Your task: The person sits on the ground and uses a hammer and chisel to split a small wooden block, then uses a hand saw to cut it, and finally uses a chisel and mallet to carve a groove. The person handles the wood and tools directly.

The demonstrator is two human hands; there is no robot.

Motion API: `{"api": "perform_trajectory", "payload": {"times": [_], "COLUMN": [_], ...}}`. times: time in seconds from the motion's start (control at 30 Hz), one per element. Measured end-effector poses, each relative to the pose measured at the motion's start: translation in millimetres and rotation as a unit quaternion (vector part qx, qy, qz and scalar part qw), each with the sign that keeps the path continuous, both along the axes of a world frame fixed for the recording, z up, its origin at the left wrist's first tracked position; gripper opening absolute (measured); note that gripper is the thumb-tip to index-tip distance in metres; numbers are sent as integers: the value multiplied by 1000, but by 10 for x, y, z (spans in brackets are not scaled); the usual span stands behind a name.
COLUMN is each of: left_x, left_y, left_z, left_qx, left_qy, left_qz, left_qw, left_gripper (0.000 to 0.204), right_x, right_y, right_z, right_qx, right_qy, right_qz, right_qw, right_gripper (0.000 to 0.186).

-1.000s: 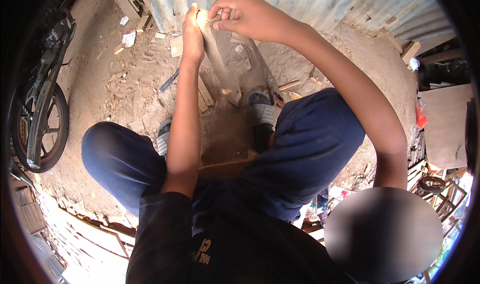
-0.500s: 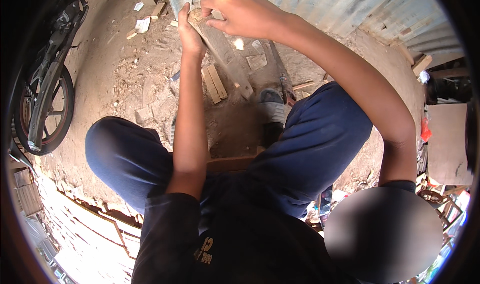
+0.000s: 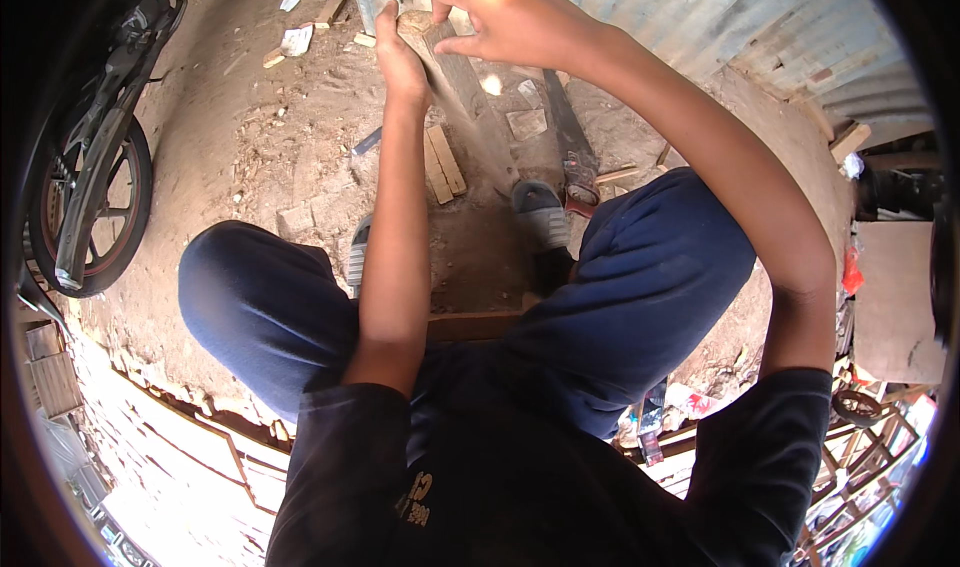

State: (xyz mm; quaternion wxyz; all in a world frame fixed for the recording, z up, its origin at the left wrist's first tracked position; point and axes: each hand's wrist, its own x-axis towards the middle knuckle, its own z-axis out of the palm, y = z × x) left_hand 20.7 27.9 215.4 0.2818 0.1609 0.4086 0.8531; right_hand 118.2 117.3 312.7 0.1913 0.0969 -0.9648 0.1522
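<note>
Two bare hands meet at the upper end of one wooden plank (image 3: 468, 107) in the head view; the left hand (image 3: 404, 65) lies along its left side, thumb pointing up, its other fingers hidden, so I cannot tell whether they wrap around or only press; the right hand (image 3: 505, 19) arches in from the other side, fingers curled, thumb and forefinger parted at the plank's right edge, and whether they pinch it cannot be told. The plank slants between the lower legs, its lower end just beside the grey slipper (image 3: 540, 215); the left palm probably steadies it, leaving the right fingers free for finer contact, and the spread knees seem to give it room; two pale wood strips (image 3: 444, 165) lie on the dirt ground (image 3: 315, 172), perhaps simply set aside.

Against one second ago, the scene sits farther right in view, likely from a turn of the head; the pale strips, then partly behind the left forearm (image 3: 396, 227), now show to its right; the bright sunlight, then on the plank's upper end, falls on the back of the right hand; the right sleeve (image 3: 765, 437), then covered by a round blur, is visible.
</note>
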Motion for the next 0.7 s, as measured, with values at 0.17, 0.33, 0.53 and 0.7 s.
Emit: {"api": "perform_trajectory", "payload": {"times": [0.17, 0.33, 0.53, 0.7], "left_x": [12, 139, 59, 110], "left_y": [149, 255, 416, 375], "left_z": [-51, 17, -106, -52], "left_qx": [-21, -39, -32, -57], "left_qy": [33, 21, 45, 39], "left_qz": [13, -21, -37, -11], "left_qw": [999, 999, 998, 998], "left_gripper": [64, 60, 59, 61], "right_x": [66, 162, 169, 147], "right_y": [48, 104, 237, 213], "right_z": [19, 10, 0, 51], "right_qx": [21, 24, 4, 3], "right_qy": [-10, -27, -20, -35], "right_qz": [-45, -118, -140, -144], "right_qw": [999, 992, 990, 989], "right_gripper": [35, 47, 53, 50]}}
